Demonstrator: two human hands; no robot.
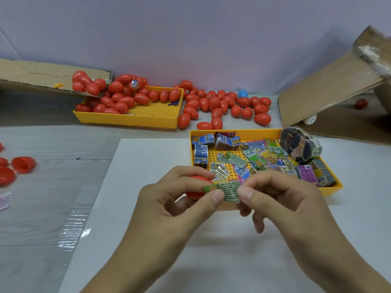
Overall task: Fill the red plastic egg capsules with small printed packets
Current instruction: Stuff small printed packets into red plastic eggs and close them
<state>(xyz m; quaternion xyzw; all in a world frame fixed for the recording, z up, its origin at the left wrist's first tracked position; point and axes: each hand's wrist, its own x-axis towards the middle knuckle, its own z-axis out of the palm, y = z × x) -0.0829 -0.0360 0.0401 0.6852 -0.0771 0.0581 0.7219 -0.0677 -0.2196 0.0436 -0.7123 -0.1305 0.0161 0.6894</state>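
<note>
Fingers: left thumb and forefinger (218,195) pinch one end of a green printed packet (228,191); right thumb and forefinger (245,193) pinch the other end. Both hands hold it just above the white sheet (148,229).

Left hand (179,199): also cradles a red capsule half (195,187) behind its curled fingers, mostly hidden.

Right hand (281,197): lower fingers curled, holding nothing further.

Packet: thin, crinkly film, judged light, soft and easily creased; best taken at its edges and folded or rolled to fit the capsule mouth.

Stock: loose packets in the near yellow tray (330,191), touching the sheet; closed red eggs (211,106) piled in and beside the far yellow tray (127,120); open halves (23,164) at far left.
</note>
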